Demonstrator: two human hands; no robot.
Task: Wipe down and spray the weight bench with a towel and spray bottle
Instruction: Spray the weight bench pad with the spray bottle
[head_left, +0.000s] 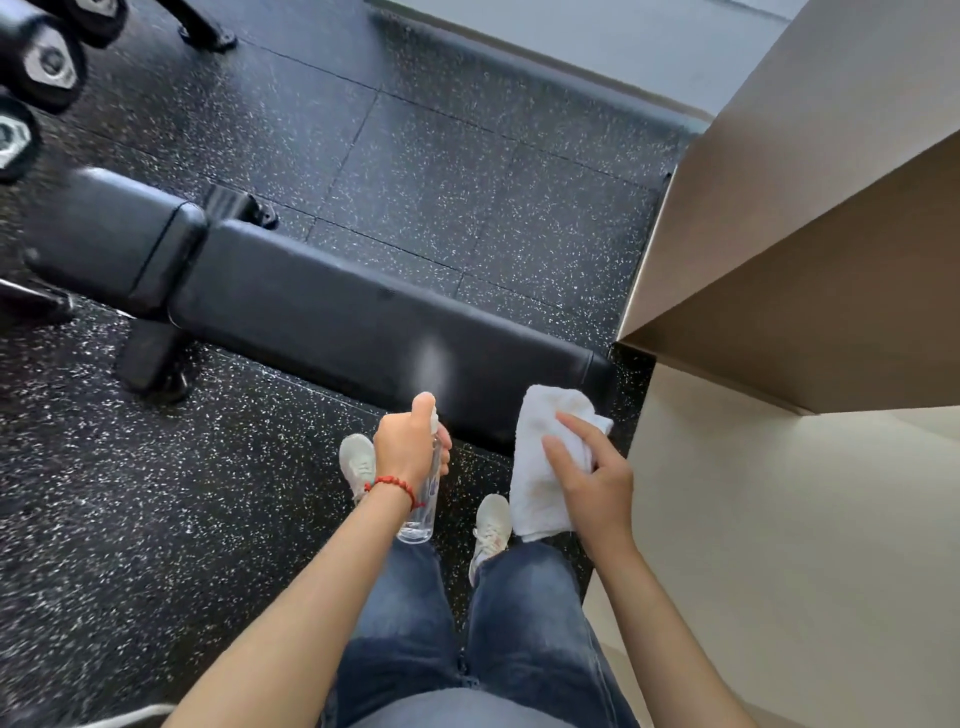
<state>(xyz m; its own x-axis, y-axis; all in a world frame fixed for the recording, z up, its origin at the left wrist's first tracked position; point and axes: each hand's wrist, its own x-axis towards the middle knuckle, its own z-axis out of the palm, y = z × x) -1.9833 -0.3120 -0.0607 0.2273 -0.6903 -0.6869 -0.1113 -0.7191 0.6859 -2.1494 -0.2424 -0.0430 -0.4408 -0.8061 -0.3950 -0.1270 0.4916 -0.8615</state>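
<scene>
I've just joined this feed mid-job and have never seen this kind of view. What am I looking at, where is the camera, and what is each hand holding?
There is no machine: the one camera sits on a person's head, looking down at their own arms, jeans and shoes. The left hand grips a clear spray bottle, its fingers on the nozzle, with mist landing on the black weight bench. The right hand holds a white towel beside the bench's near end.
</scene>
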